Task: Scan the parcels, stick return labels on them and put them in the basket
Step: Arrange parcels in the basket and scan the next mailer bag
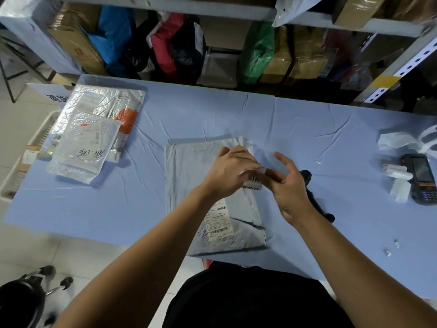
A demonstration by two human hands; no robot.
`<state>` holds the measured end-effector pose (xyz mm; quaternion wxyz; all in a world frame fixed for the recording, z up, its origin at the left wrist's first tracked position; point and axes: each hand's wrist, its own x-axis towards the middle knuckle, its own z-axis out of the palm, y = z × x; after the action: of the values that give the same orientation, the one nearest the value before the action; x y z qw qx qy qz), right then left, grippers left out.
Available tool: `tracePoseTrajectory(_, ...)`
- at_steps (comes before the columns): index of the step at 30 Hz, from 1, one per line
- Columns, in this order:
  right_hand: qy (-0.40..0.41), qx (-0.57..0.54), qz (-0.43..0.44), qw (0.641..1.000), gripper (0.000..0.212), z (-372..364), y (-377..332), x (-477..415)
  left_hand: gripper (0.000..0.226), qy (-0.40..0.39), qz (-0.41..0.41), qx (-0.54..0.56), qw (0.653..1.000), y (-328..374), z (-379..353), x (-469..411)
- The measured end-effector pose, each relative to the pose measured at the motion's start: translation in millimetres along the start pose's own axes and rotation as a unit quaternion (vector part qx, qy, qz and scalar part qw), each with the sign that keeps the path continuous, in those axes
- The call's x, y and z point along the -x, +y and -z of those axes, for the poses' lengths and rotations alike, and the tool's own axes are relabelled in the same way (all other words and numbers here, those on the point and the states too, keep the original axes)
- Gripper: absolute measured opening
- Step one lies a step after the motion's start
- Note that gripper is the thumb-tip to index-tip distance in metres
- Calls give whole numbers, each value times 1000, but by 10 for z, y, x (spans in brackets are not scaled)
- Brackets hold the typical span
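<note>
From my remote seat, the grey parcel (189, 176) is my anchor. It lies flat on the table (212, 110), which is covered in a creased pale-blue cloth, close to the near edge and right in front of the person. A printed shipping slip (218, 220) and handwritten numbers sit on its near end.

Both hands hover over the parcel's far right corner. The left hand (227, 174) has its fingers curled and pinches one end of a small white return label (256, 171). The right hand (290, 185) meets the label's other end with its index finger lifted and the rest loosely bent. I cannot tell whether it actually grips the label.

Left of the parcel and further back is a stack of silvery bubble mailers (94, 129), the top one marked by hand. Beyond them, off the table's left edge, stands a white slatted basket (45, 129).

Just right of the parcel, partly hidden by the right wrist, lies a black scanner gun (316, 202). Well to the right are a dark handheld terminal (421, 178), a small white roll (397, 173) touching it and crumpled white paper (395, 139).

Behind the parcel, past the table's far edge, a metal shelf rack (392, 67) holds cardboard boxes and blue, red, black and green bags. Near left of it, on the pale tiled floor (78, 252), is a black stool (23, 297).
</note>
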<state>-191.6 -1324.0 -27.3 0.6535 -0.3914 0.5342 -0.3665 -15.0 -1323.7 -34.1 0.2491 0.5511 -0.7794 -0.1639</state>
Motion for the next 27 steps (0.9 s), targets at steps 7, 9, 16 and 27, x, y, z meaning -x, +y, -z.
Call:
tracePoseTrajectory(7,32,-7,35,999,57,-16,-54,-20,19,16,-53,-82,995,54,87,-109)
tracePoseTrajectory(9,34,-3,46,998,54,-30,-53,-38,17,22,-44,-78,996,67,100,-128)
tracePoseTrajectory(16,33,25,68,997,42,-72,-46,-43,22,4,-26,-78,997,52,146,-139)
tracePoseTrajectory(27,57,61,85,993,32,-87,-63,40,25,-56,-26,-86,994,40,169,-95)
